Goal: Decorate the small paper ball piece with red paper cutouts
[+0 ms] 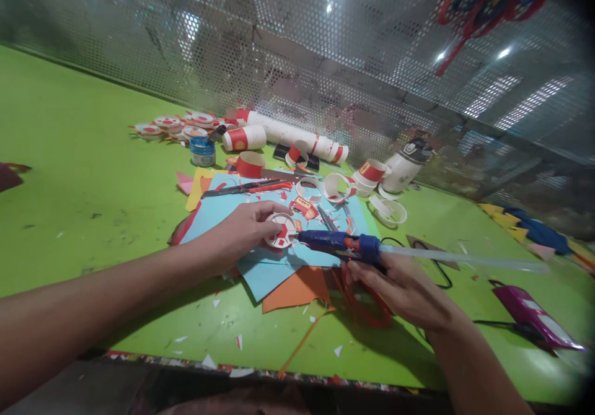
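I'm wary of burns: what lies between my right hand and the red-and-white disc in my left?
The blue glue gun: the head view shows it held by your right hand, pointing at the disc in your left hand.

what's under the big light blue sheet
Yellow paper sticks out from under the far left of the sheet, and orange paper shows at its near edge. Whatever lies beneath the sheet's middle is covered, so I can't tell.
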Demonstrator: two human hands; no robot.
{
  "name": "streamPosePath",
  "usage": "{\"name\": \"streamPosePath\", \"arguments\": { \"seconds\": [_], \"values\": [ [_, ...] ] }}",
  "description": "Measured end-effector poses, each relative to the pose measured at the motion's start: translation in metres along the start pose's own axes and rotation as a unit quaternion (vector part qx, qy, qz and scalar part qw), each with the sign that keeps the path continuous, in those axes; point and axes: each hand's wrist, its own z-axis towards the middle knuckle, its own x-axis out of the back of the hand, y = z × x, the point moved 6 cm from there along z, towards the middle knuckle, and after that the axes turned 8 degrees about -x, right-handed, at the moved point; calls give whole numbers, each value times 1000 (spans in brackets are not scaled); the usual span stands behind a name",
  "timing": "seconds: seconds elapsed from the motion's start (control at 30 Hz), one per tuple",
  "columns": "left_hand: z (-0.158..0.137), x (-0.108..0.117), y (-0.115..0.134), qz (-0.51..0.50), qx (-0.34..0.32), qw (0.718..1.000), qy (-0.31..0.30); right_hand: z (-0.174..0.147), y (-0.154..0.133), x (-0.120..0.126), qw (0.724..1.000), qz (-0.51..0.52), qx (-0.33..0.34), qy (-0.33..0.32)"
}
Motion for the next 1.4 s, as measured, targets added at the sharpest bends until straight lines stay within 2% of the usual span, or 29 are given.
{"name": "streamPosePath", "arguments": {
  "seconds": [0.37, 0.83, 1.03, 1.4],
  "values": [
    [2, 0, -2, 2, 0, 1000, -5, -1, -8, 2, 999, -18, 32, 21],
    [-2, -4, 0, -27, 31, 999, 6, -1, -10, 1, 999, -19, 33, 20],
    [-2, -4, 1, -29, 18, 999, -3, -2, -11, 2, 999, -18, 35, 20],
    [-1, -1, 1, 23, 12, 1000, 2, 0, -21, 2, 999, -33, 40, 10]
  ]
}}
